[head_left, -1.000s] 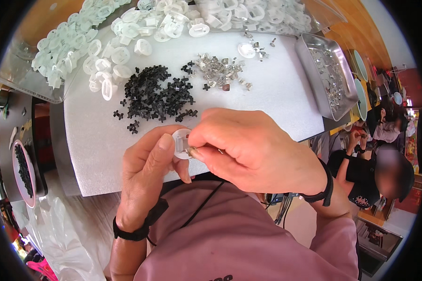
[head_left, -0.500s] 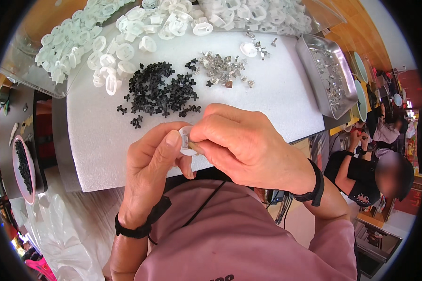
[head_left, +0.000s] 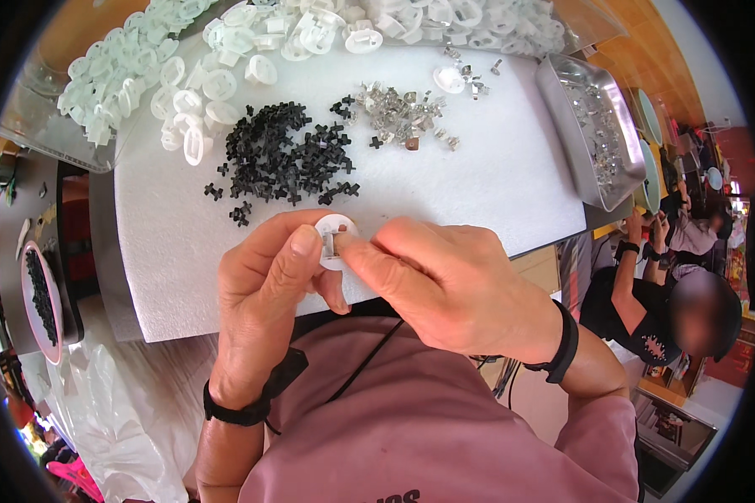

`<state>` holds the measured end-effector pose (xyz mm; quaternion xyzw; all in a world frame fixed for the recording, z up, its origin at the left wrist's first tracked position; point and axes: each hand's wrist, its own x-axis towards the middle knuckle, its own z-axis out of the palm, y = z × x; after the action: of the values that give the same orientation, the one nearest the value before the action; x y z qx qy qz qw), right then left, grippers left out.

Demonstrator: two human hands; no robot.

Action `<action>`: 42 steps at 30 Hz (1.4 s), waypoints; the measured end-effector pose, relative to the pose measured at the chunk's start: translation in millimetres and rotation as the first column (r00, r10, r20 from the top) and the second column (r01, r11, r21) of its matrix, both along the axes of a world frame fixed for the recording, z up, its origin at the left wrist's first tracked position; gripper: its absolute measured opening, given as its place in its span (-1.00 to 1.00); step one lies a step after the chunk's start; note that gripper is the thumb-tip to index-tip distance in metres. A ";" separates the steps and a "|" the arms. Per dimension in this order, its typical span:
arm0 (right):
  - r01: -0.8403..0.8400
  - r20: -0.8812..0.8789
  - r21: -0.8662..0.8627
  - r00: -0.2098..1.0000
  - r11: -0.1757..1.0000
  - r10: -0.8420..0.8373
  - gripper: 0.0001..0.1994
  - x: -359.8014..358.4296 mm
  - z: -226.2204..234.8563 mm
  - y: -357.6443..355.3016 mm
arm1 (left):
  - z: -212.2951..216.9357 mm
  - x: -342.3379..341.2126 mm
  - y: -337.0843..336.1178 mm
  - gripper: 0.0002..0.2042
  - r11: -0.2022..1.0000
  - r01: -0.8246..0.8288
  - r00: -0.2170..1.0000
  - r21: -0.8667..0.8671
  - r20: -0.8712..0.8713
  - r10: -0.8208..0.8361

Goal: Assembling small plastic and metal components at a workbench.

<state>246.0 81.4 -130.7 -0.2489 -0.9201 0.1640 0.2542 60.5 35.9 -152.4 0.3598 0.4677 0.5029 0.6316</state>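
Note:
My left hand [head_left: 260,272] pinches a round white plastic part [head_left: 335,225] by its edge between thumb and fingers, above the near edge of the work surface. Small metal pieces show inside the part's opening. My right hand [head_left: 461,289] is closed, its fingers curled, with the thumb tip pressed against the right side of the same part. Whatever its fingers may hold underneath is hidden. Just beyond my hands lies a pile of small black cross-shaped pieces [head_left: 285,159]. To its right sits a heap of small shiny metal clips [head_left: 398,116].
A white foam sheet [head_left: 495,159] covers the table. White plastic parts [head_left: 218,84] are heaped along the far side. At right stands a metal tray [head_left: 554,126] with metal clips; at left, a pink-rimmed bowl [head_left: 54,335] of black pieces. Another person [head_left: 637,293] sits at right.
My right hand has shifted slightly right and lower, and its thumb now lies on the part. More of the part's face and its metal pieces show. My left hand keeps its grip.

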 end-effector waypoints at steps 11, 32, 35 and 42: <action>-0.016 0.059 0.015 0.998 1.000 0.015 -0.58 3.6 -2.4 -3.9 | -0.1 2.1 -0.5 -0.67 0.998 -0.053 0.996 0.013 0.076 0.052; 0.053 -0.378 -0.536 0.877 0.842 -0.296 -0.84 -18.6 -17.5 -9.5 | -8.0 1.7 -3.3 -0.72 0.979 -0.046 0.990 0.198 -0.124 0.072; 0.066 -0.376 -0.576 0.863 0.814 -0.336 -0.84 -19.5 -18.5 -10.9 | -9.7 3.9 -3.9 -0.72 0.964 -0.047 0.981 0.260 -0.172 0.094; 0.069 -0.363 -0.563 0.874 0.824 -0.321 -0.91 -17.1 -24.5 -8.0 | -11.7 6.1 -2.3 -0.70 0.933 -0.017 0.928 0.359 -0.341 0.148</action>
<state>228.9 73.4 -155.2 -0.3608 -0.7238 0.4375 0.3931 66.6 33.6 -164.1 0.5327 0.4940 0.5294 0.4382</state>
